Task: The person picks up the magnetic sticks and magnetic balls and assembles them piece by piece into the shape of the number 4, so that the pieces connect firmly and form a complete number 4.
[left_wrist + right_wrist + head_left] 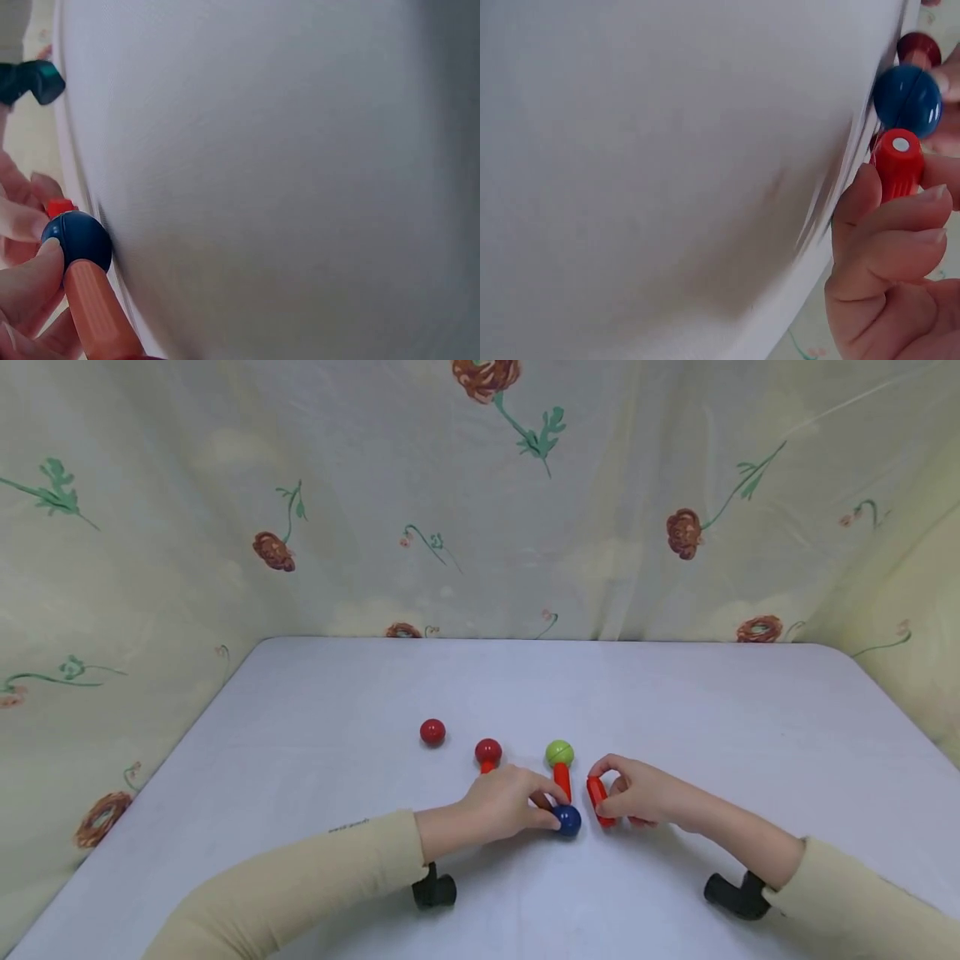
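My left hand point(506, 803) pinches a blue ball point(567, 821) between thumb and fingers, low over the table. A red rod point(562, 781) with a green ball point(559, 753) at its far end runs down right to the blue ball. My right hand point(648, 792) grips another short red rod point(597, 795), just right of the blue ball. In the right wrist view, the end of this ribbed rod point(897, 154) shows a white spot and overlaps the blue ball point(907, 97). An orange-red rod point(101, 311) meets the blue ball point(86, 240) in the left wrist view.
Beyond my left hand lies a red ball point(488, 752) on a red rod that the hand partly hides. A single red ball point(432, 732) sits farther left. The white table point(337, 693) reaches back to a flowered curtain point(600, 527). Black cameras hang under both wrists.
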Demonstrator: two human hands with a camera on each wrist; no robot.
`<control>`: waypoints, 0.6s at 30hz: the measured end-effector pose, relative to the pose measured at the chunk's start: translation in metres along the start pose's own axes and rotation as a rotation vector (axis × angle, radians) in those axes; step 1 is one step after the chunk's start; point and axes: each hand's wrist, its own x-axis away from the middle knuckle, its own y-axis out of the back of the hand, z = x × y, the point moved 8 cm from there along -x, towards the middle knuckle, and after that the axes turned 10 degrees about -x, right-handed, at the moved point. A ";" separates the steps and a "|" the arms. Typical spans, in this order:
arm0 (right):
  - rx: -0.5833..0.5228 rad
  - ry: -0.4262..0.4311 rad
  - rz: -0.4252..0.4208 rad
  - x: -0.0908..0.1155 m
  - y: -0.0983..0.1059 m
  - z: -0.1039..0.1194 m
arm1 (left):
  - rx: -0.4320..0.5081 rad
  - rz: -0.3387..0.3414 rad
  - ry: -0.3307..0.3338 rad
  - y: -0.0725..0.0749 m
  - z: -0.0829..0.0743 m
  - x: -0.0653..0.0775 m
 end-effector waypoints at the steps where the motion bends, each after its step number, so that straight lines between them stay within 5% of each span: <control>1: -0.006 -0.003 -0.001 0.002 -0.002 -0.001 | 0.000 -0.002 0.000 0.000 0.000 -0.001; 18: -0.106 -0.077 0.039 0.015 -0.026 -0.004 | -0.017 -0.024 0.023 0.007 0.007 -0.016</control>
